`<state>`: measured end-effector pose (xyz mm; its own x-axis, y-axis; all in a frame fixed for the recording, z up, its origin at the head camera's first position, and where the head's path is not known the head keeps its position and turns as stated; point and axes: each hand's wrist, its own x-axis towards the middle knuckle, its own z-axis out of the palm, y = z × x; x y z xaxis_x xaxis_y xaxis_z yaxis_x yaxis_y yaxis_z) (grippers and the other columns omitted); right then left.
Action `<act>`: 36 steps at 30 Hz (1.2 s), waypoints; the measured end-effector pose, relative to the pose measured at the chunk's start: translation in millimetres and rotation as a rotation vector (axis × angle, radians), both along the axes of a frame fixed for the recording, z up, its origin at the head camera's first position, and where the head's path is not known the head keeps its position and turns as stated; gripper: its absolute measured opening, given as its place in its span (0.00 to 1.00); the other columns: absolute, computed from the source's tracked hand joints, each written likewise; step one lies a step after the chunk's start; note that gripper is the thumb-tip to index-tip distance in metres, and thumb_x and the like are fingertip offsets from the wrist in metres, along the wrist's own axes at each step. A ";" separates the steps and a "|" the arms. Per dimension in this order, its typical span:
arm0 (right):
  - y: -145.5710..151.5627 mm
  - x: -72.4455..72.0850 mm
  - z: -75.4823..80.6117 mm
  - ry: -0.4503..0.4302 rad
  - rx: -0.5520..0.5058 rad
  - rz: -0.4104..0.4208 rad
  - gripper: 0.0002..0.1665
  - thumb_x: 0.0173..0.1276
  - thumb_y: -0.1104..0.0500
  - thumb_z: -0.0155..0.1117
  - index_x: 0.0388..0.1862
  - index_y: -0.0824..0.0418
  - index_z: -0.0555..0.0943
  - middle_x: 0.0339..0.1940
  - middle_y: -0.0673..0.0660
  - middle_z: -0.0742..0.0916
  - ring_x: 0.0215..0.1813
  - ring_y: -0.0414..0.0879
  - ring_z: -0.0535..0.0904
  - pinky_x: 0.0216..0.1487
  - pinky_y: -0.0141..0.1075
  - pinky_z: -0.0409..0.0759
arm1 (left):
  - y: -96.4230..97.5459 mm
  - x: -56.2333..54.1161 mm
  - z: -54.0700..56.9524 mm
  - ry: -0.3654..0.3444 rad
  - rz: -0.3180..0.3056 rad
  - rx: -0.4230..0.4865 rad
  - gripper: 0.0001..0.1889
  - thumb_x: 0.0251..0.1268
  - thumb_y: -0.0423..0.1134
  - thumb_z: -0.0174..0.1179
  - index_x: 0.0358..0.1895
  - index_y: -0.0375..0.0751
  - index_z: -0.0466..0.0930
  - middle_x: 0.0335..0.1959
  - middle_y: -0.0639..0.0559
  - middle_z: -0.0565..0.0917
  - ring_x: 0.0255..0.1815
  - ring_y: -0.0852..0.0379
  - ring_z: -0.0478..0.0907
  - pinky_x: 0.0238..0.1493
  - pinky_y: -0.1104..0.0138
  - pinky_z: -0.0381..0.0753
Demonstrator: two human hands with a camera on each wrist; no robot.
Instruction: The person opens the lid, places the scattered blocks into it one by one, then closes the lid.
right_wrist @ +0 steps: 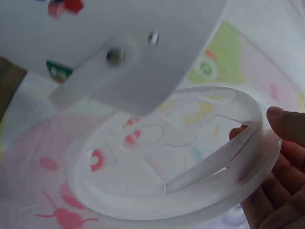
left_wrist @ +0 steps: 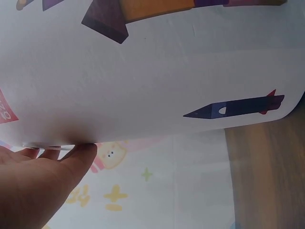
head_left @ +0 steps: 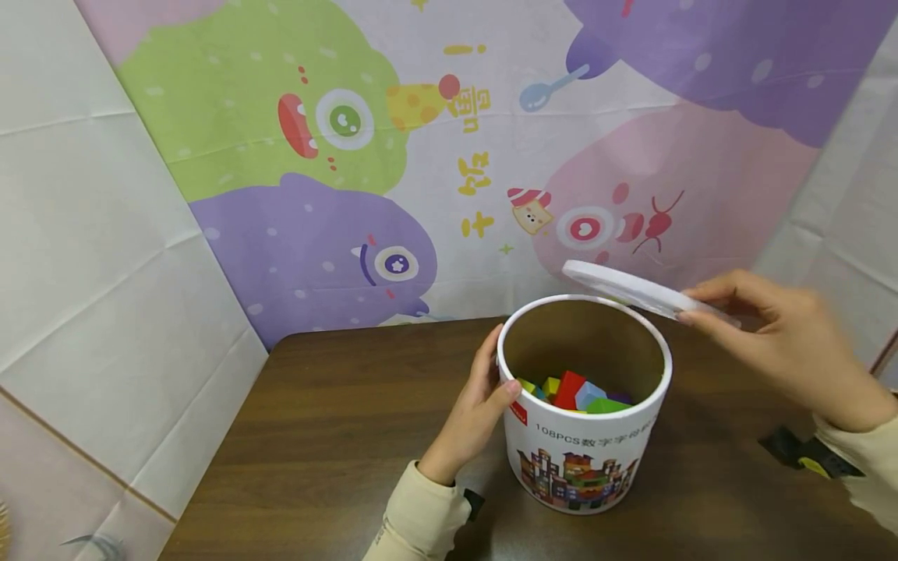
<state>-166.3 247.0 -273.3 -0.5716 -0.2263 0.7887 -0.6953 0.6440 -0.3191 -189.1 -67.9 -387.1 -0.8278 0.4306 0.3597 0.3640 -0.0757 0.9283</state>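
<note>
A white round bucket [head_left: 585,456] with a picture of building blocks on its side stands upright on the table, its top uncovered. Inside lie several coloured blocks [head_left: 571,389] in red, green, blue and yellow. My left hand [head_left: 477,413] grips the bucket's left side, thumb at the rim and fingers along the wall. To the right, my right hand [head_left: 779,327] pinches the edge of a white lid [head_left: 624,288], thumb on one face and fingers on the other. The lid tilts above the bucket's far right rim. In the right wrist view the lid [right_wrist: 219,200] shows moulded cutouts.
The dark wooden table [head_left: 316,452] ends at a cartoon-printed cloth [head_left: 477,280] hanging behind the bucket. White panels [head_left: 91,234] stand at the left and right.
</note>
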 end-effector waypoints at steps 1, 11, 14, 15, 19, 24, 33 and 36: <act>-4.5 2.5 -0.3 0.048 0.024 0.014 0.07 0.60 0.57 0.73 0.35 0.58 0.87 0.33 0.33 0.86 0.34 0.17 0.76 0.33 0.13 0.71 | 0.0 0.1 0.2 0.001 0.000 0.000 0.40 0.71 0.54 0.52 0.79 0.54 0.42 0.77 0.41 0.54 0.75 0.37 0.55 0.73 0.45 0.60; -46.3 21.9 -8.0 0.418 0.185 0.217 0.25 0.76 0.45 0.53 0.30 0.62 0.85 0.29 0.52 0.88 0.34 0.34 0.81 0.48 0.18 0.76 | 0.1 0.7 1.7 0.003 -0.014 0.019 0.39 0.71 0.54 0.53 0.79 0.55 0.43 0.77 0.40 0.55 0.75 0.39 0.57 0.73 0.44 0.60; -52.4 24.6 -12.5 0.466 0.212 0.248 0.24 0.77 0.48 0.52 0.30 0.62 0.85 0.30 0.53 0.88 0.34 0.41 0.82 0.51 0.22 0.78 | 0.3 -0.1 1.3 0.004 -0.014 0.024 0.39 0.71 0.54 0.53 0.79 0.55 0.43 0.76 0.42 0.57 0.75 0.43 0.58 0.72 0.47 0.61; -53.8 25.6 -13.8 0.474 0.222 0.255 0.24 0.77 0.48 0.52 0.30 0.62 0.85 0.30 0.53 0.88 0.34 0.42 0.83 0.51 0.23 0.78 | 0.4 -0.1 1.4 0.005 -0.012 0.025 0.39 0.71 0.54 0.53 0.79 0.56 0.43 0.76 0.43 0.57 0.75 0.44 0.58 0.73 0.46 0.60; -59.0 27.9 -17.6 0.498 0.244 0.285 0.22 0.78 0.50 0.52 0.32 0.62 0.86 0.31 0.53 0.88 0.33 0.44 0.83 0.44 0.28 0.80 | 0.4 -0.5 1.6 0.014 -0.013 0.026 0.39 0.71 0.54 0.53 0.79 0.56 0.44 0.76 0.44 0.57 0.75 0.47 0.57 0.73 0.46 0.58; -64.4 29.4 -22.5 0.507 0.260 0.321 0.21 0.77 0.52 0.52 0.33 0.62 0.86 0.32 0.53 0.88 0.33 0.44 0.83 0.38 0.32 0.81 | -0.2 -0.2 1.2 0.034 -0.012 0.023 0.38 0.72 0.53 0.52 0.79 0.56 0.43 0.75 0.44 0.59 0.74 0.48 0.59 0.72 0.52 0.61; -68.1 27.9 -31.7 0.471 0.244 0.378 0.19 0.76 0.51 0.55 0.36 0.63 0.87 0.34 0.53 0.88 0.33 0.43 0.83 0.38 0.30 0.81 | -1.4 -1.4 -0.9 0.050 -0.041 0.046 0.39 0.72 0.56 0.52 0.79 0.56 0.42 0.75 0.43 0.58 0.73 0.48 0.59 0.71 0.61 0.62; -68.9 28.4 -34.0 0.467 0.244 0.381 0.19 0.76 0.51 0.55 0.36 0.62 0.87 0.34 0.53 0.88 0.34 0.43 0.83 0.38 0.31 0.81 | -1.7 -2.0 -1.2 0.057 -0.055 0.054 0.40 0.72 0.58 0.51 0.79 0.55 0.42 0.75 0.44 0.57 0.73 0.49 0.59 0.71 0.59 0.62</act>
<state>-137.9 178.1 -307.3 -0.0256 -0.5495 0.8351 -0.9197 0.3404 0.1958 -191.1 -69.6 -388.3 -0.7813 0.4531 0.4293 0.4098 -0.1465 0.9004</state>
